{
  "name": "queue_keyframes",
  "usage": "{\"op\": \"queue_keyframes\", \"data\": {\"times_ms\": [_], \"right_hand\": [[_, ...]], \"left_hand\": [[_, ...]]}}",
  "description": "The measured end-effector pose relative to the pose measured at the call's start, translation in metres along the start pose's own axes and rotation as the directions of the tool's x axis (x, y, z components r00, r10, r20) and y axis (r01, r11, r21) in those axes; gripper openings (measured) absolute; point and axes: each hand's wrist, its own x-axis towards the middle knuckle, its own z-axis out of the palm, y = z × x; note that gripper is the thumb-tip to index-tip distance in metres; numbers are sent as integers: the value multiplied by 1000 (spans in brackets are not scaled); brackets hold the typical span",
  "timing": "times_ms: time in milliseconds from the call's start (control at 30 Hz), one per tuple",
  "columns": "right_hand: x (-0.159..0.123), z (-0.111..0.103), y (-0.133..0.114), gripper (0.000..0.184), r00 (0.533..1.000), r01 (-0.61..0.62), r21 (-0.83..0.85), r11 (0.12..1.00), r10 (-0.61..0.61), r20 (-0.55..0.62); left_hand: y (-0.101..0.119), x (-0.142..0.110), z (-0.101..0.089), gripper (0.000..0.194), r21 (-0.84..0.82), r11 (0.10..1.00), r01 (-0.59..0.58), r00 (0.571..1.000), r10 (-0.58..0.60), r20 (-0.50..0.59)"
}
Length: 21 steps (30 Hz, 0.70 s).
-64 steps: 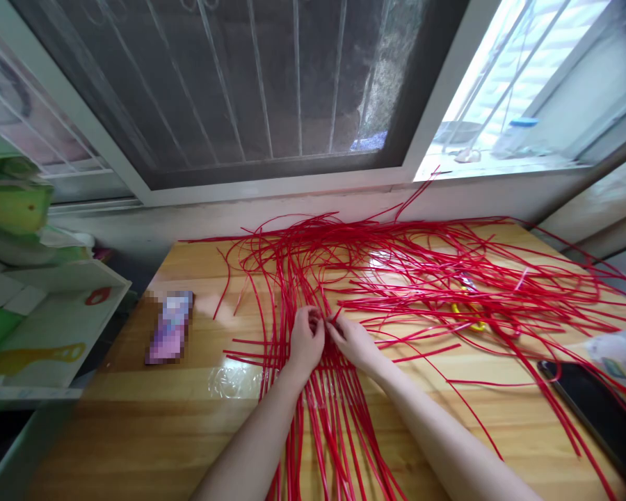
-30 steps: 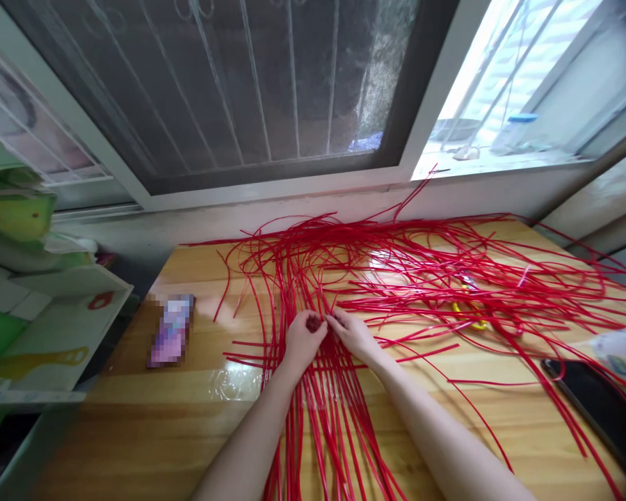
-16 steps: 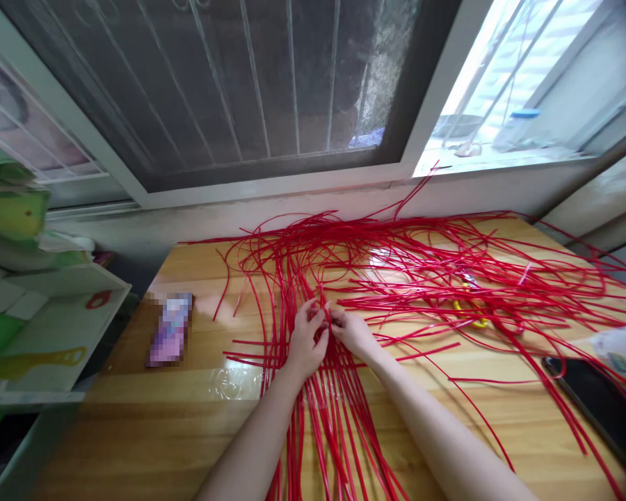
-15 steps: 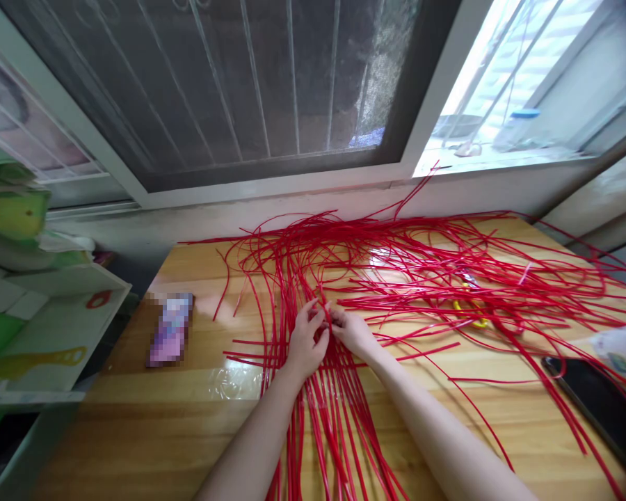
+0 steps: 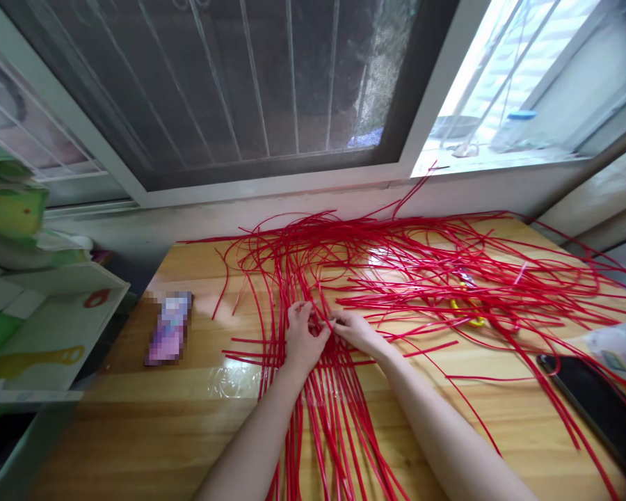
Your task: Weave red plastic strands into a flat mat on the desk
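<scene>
At the frame's centre I watch the left hand (image 5: 303,346) and right hand (image 5: 359,334) pinching red strands (image 5: 338,363) on the worktop (image 5: 188,431), a black device (image 5: 595,410) lying lower right

pixelated obj (image 5: 169,330), L | blk phone-like slab (image 5: 595,409), R | blue-cap btl (image 5: 514,132) on sill (image 5: 493,167) | barred wndw (image 5: 274,97), rear

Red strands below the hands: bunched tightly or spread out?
Mostly spread out: the red strands fan apart below the left hand and right hand, with bare wooden table showing between them.
</scene>
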Motion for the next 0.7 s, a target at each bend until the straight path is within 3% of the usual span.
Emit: {"op": "queue_keyframes", "data": {"times_ms": [133, 333, 400, 467, 600, 700], "right_hand": [[-1, -1, -2, 27, 999, -6, -7, 1000, 7, 40], [-4, -1, -9, 27, 998, 37, -11, 999, -37, 46], [-6, 0, -10, 26, 999, 51, 34, 998, -51, 4], [-8, 1, -11, 23, 990, 88, 39, 995, -83, -113], [-16, 2, -13, 18, 919, 185, -166, 969, -231, -320], [-23, 6, -18, 24, 900, 246, -397, 884, -360, -245]], "left_hand": [[2, 0, -1, 57, -90, 996, -4, 1000, 3, -1], [-2, -1, -6, 21, -124, 992, 37, 998, -43, -50], [-1, -2, -9, 20, -127, 991, 43, 997, -51, -64], [0, -3, -11, 21, -143, 989, 45, 997, -53, -50], [1, -4, -12, 19, -200, 978, 65, 994, -80, -67], [-1, -3, -10, 18, -281, 956, 87, 988, -119, -102]]}}
